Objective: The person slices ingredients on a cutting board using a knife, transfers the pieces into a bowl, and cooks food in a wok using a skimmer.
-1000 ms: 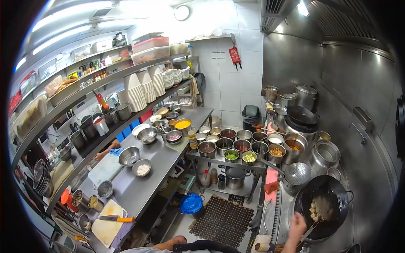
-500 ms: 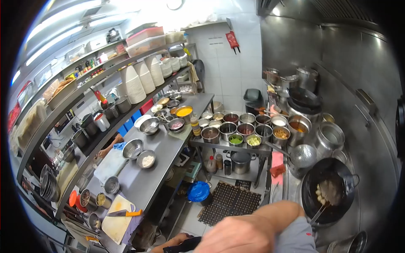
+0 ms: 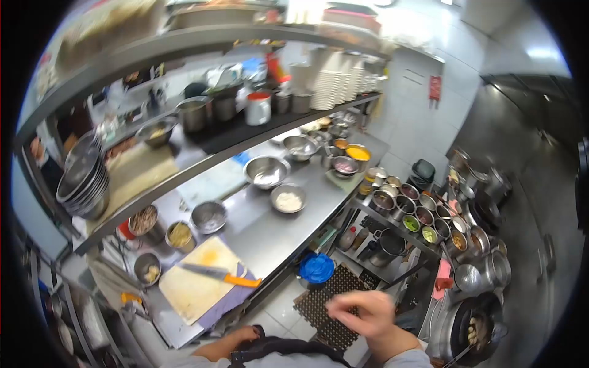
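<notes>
Down at the bottom of the view, over the floor mat [image 3: 328,306] between the long steel counter [image 3: 257,230] and the stove, the right hand [image 3: 362,314] is raised mid-air, motion-blurred, fingers spread loosely and holding nothing. The wok [image 3: 475,328] with food sits off to its right. The left hand [image 3: 236,337] is low by the body near the cutting board [image 3: 193,288] and knife [image 3: 219,275]; can't tell about its fingers.
</notes>
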